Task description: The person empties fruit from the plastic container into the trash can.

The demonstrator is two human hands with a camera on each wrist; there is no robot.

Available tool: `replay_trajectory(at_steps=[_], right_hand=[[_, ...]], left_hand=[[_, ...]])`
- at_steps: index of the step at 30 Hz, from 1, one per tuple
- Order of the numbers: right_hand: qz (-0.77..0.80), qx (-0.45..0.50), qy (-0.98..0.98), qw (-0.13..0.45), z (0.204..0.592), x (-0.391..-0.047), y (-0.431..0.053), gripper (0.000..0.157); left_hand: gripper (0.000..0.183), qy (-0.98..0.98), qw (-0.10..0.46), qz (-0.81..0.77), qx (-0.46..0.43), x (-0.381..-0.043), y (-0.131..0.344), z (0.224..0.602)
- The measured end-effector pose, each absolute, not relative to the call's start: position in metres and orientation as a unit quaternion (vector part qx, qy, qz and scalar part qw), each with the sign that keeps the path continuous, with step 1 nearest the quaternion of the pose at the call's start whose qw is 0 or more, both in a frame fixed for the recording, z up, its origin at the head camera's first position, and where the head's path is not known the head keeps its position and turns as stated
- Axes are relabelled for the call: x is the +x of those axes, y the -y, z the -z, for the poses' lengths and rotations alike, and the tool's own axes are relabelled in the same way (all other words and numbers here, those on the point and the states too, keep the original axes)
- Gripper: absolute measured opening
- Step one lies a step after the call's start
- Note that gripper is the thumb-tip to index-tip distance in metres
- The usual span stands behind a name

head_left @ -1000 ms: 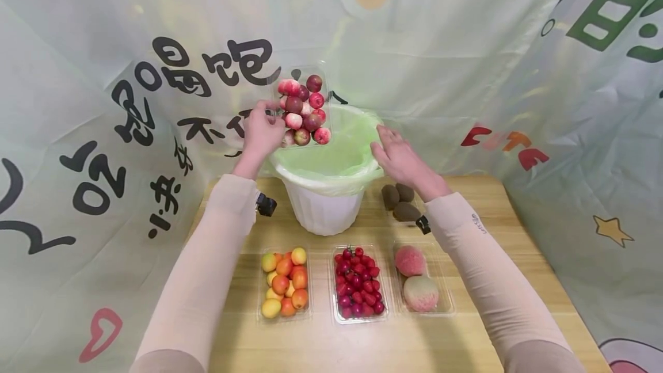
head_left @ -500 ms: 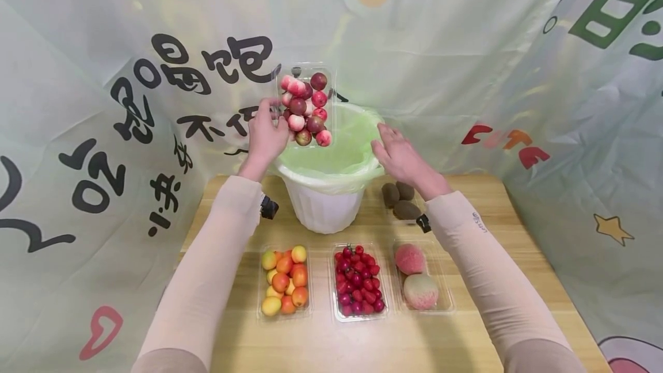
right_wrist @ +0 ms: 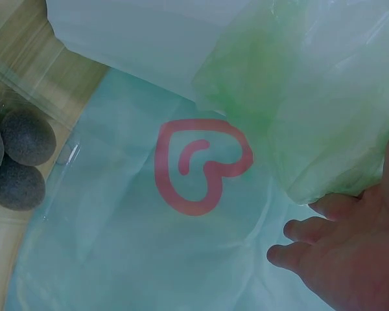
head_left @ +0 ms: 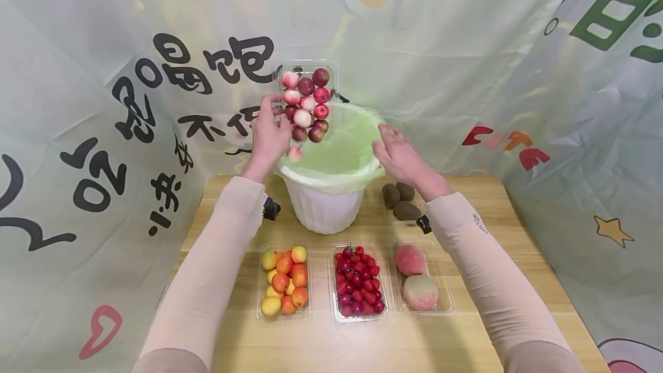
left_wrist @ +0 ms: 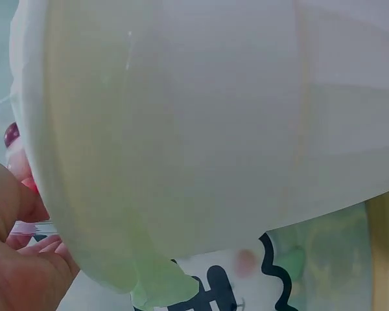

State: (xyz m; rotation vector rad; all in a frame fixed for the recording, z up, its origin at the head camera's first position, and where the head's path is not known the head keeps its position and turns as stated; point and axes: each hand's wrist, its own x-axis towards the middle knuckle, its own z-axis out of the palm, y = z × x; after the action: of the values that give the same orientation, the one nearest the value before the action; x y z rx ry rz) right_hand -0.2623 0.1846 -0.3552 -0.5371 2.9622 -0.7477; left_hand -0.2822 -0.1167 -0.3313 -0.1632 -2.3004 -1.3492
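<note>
In the head view my left hand (head_left: 271,140) grips the left edge of a clear plastic fruit box (head_left: 334,82), thumb and fingers on its side. The box is tilted over a white bin (head_left: 323,212) lined with a thin green bag (head_left: 357,134). Small round fruits (head_left: 307,86), dark red and pink-white like plums, sit in it. A single pinkish fruit (head_left: 295,154) shows just below the box, over the bin's mouth. My right hand (head_left: 401,154) rests at the bin's right rim with fingers extended. In the left wrist view the bin's wall (left_wrist: 181,129) hides much of the box.
In front of the bin stand clear boxes of yellow-orange fruits (head_left: 285,281), small red fruits (head_left: 358,284) and two peaches (head_left: 420,292). Brown kiwis (head_left: 405,211) lie in another box at the bin's right. A printed cloth (head_left: 440,73) surrounds the wooden table (head_left: 331,347).
My left hand and the box have shifted slightly right. The fruits in the box have rolled into new places, and one now shows below its lower edge. My right hand stays at the rim.
</note>
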Motion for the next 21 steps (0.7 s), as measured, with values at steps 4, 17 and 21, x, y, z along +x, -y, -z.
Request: replay_trajectory(at_steps=[4, 17, 21], right_hand=[[0.24, -0.173, -0.955, 0.02, 0.3548, -0.2626, -0.1839, 0.072], [0.243, -0.174, -0.954, 0.014, 0.3576, -0.2635, -0.1868, 0.073], [0.244, -0.178, -0.953, 0.011, 0.3581, -0.2643, -0.1857, 0.073]], left_hand=[[0.04, 0.835, 0.235, 0.494, -0.066, -0.2827, 0.1177, 0.3325], [0.041, 0.837, 0.244, 0.485, -0.065, -0.2813, 0.1173, 0.3368], [0.047, 0.834, 0.247, 0.489, -0.07, -0.2809, 0.118, 0.3385]])
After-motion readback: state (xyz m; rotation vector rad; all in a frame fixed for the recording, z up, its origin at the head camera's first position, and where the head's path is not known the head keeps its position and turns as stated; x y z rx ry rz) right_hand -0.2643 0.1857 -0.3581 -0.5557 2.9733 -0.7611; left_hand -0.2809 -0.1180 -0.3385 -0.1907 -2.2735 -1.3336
